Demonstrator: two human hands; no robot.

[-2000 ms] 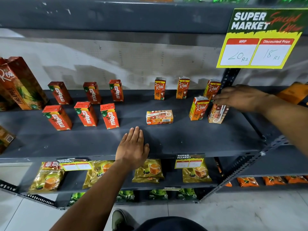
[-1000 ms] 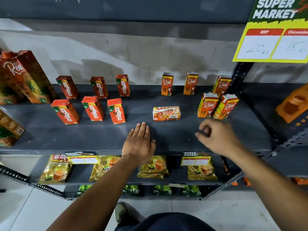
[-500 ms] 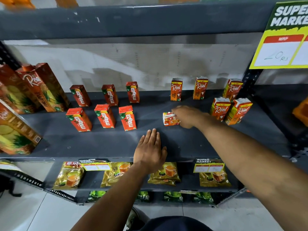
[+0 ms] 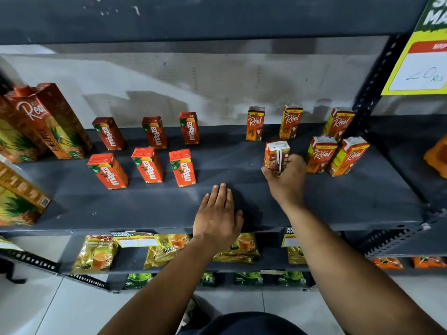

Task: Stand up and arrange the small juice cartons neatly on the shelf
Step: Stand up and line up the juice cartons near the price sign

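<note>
My right hand (image 4: 287, 175) grips a small Real juice carton (image 4: 275, 154) and holds it upright just above the grey shelf (image 4: 145, 209), its straw side toward me. Three Real cartons (image 4: 290, 122) stand along the back, and two more (image 4: 337, 155) stand in front on the right, the rightmost leaning. Several red Maaza cartons (image 4: 148, 164) stand in two rows on the left. My left hand (image 4: 217, 217) lies flat, palm down, on the shelf's front edge, holding nothing.
Large Real pineapple cartons (image 4: 46, 122) fill the shelf's left end. A yellow price sign (image 4: 420, 56) hangs at the upper right beside the perforated upright post (image 4: 372, 90). Tea packets (image 4: 96, 255) lie on the shelf below. An orange object (image 4: 437, 155) sits in the neighbouring bay.
My right hand left the rightmost Real cartons, reached to the carton lying flat mid-shelf, took hold of it and turned it upright. The left hand stayed put.
</note>
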